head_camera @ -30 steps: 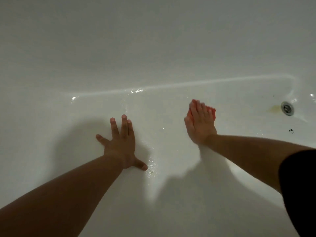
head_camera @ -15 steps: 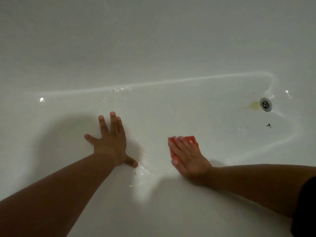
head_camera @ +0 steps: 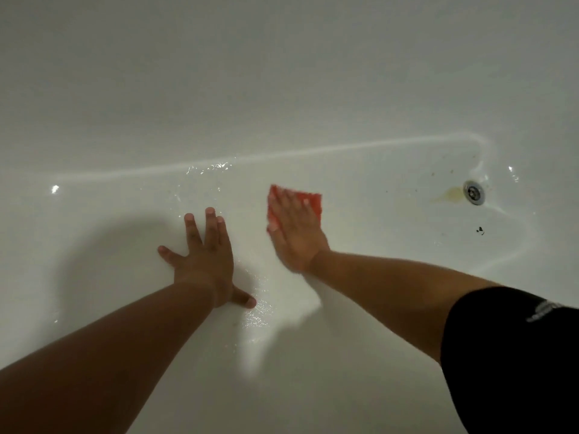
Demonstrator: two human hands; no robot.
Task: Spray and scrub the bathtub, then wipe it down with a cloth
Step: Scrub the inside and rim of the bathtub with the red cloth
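Scrubbing now: right hand flat, fingers together, pressing the red pad onto the wet tub floor; left hand spread, bracing. Next, probably that yellow stain beside the drain.

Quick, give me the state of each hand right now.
Left hand: open, fingers spread flat on the bathtub floor, holding nothing.
Right hand: open, pressing the orange cloth flat, not gripping it.

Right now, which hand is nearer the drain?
Right. The right hand presses the orange cloth flat, left of the drain. The left hand lies splayed further left.
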